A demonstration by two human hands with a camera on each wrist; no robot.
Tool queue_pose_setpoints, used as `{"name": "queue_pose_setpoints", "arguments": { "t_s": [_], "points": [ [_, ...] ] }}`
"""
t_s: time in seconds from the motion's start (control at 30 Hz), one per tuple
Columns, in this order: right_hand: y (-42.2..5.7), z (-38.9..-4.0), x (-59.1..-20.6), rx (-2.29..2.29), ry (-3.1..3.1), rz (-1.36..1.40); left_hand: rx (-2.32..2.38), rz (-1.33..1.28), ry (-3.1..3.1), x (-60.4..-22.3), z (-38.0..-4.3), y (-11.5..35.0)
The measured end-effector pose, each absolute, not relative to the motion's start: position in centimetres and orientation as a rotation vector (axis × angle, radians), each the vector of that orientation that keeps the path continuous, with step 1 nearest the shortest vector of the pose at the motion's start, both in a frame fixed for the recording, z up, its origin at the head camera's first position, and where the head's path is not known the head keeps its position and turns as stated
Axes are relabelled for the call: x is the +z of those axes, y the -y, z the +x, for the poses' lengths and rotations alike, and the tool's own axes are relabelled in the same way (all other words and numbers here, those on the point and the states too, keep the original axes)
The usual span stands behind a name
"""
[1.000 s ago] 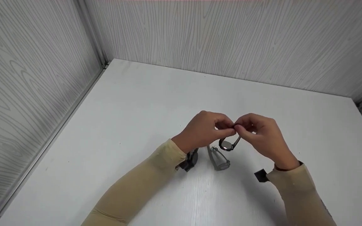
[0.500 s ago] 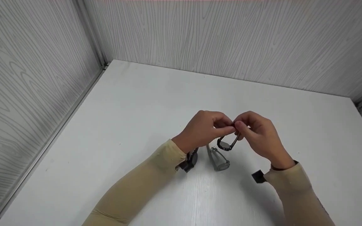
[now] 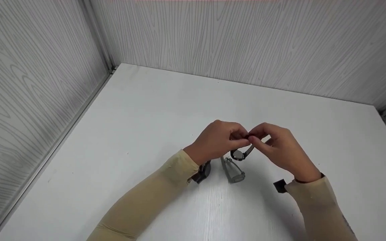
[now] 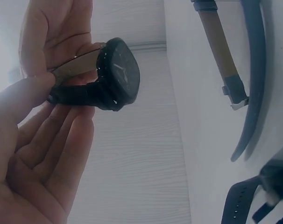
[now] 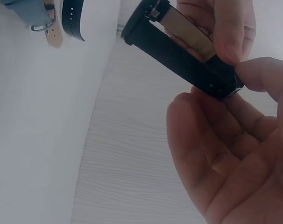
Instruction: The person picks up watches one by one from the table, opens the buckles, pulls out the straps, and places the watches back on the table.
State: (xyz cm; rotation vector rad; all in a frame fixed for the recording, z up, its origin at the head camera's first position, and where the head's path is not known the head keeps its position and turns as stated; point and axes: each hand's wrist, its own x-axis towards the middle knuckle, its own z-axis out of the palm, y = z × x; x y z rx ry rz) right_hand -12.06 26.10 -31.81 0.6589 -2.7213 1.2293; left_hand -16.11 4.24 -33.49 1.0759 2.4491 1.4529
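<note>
A black wristwatch [image 3: 238, 154] hangs dial down above the table, its strap looped up into both hands. My left hand [image 3: 218, 140] pinches the strap between thumb and fingers. Facing it, my right hand [image 3: 280, 147] pinches the strap at the buckle end, and the fingertips of both hands meet there. In the right wrist view, the dark strap [image 5: 179, 58] forms a narrow loop with a tan inner side, and the metal buckle is partly covered by fingers. The left wrist view shows the dark dial [image 4: 125, 70] with pale hands.
Below the hands, a grey-blue watch [image 3: 238, 178] lies on the white table [image 3: 166, 100]. Beside it, another black watch [image 3: 205, 170] is partly hidden by the left wrist. Wood-grain panels [image 3: 246, 40] rise at the back and sides.
Both hands stay at the strap with small shifts; they sit slightly lower than half a second ago. The hanging watch has moved slightly left. The watches on the table have not moved.
</note>
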Motion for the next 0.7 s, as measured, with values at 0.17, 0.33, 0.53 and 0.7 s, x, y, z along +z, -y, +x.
{"name": "queue_pose_setpoints", "arguments": {
  "t_s": [0.17, 0.33, 0.53, 0.7],
  "points": [
    [-26.02, -11.97, -31.73, 1.282, 2.652, 0.681, 1.491, 1.14, -2.39, -33.49, -16.16, -4.19],
    [-25.65, -12.03, -31.9, 1.414, 2.52, 0.687, 1.674, 1.135, -2.263, -33.64, -16.27, -4.22],
    [-25.4, -11.91, -31.96, 1.765, 2.419, 0.677, 1.846, 1.102, -2.181, -33.67, -16.18, -4.44],
    [-25.28, -11.93, -31.86, 1.767, 2.41, 0.663, 1.794, 1.089, -2.264, -33.36, -16.07, -4.37]
  ]
}}
